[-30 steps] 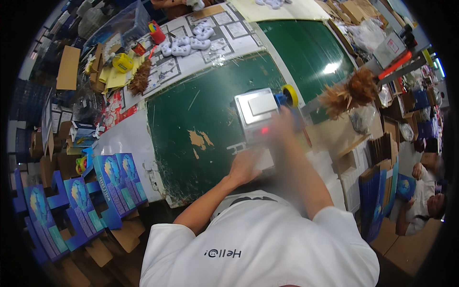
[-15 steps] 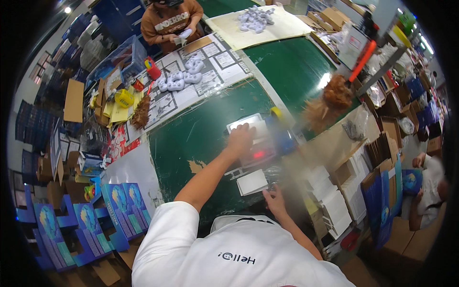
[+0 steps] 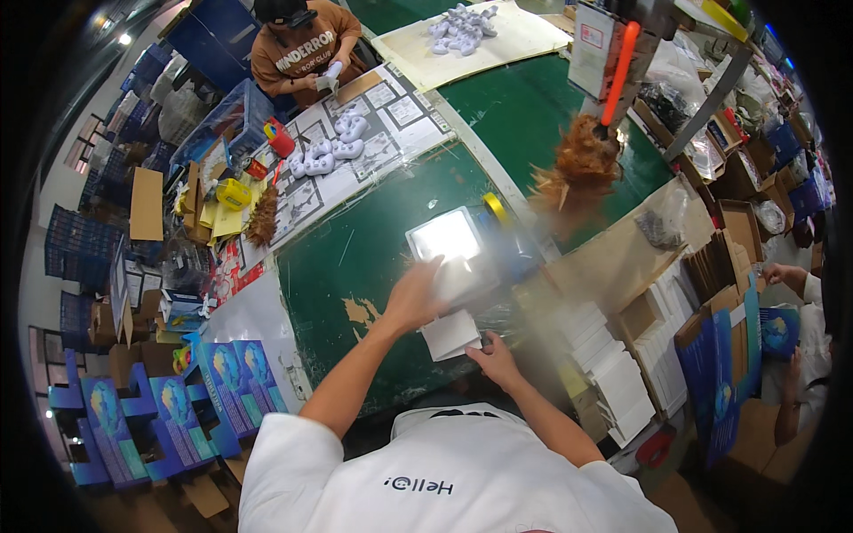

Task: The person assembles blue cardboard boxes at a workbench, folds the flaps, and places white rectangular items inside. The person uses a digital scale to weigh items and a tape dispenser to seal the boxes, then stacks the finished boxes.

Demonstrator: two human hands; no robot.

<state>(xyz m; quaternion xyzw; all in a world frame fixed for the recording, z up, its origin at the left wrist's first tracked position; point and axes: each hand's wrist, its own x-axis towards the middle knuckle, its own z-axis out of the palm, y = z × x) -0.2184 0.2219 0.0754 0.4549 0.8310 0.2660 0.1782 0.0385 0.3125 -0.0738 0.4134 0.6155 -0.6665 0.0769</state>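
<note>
My left hand [image 3: 414,300] hovers at the near edge of a scale [image 3: 469,282] with a bright metal plate [image 3: 444,236]. Its fingers are partly blurred, so I cannot tell whether they hold anything. Close below that hand is a white rectangular card or flat packet [image 3: 451,336], slightly tilted on the green table. At its right corner, my right hand [image 3: 496,359] pinches the edge between thumb and fingers. A haze smears the view around the scale's right side.
Yellow tape [image 3: 496,210] stands beyond the scale. A brown feathery duster [image 3: 582,164] hangs at the right. White boxes [image 3: 613,377] line the right edge. Across the table a person [image 3: 306,53] handles something white near several white game controllers [image 3: 327,155].
My left hand has drawn back toward me off the scale plate, which now shows bare and bright. My right hand has closed on the white card, which has shifted slightly left.
</note>
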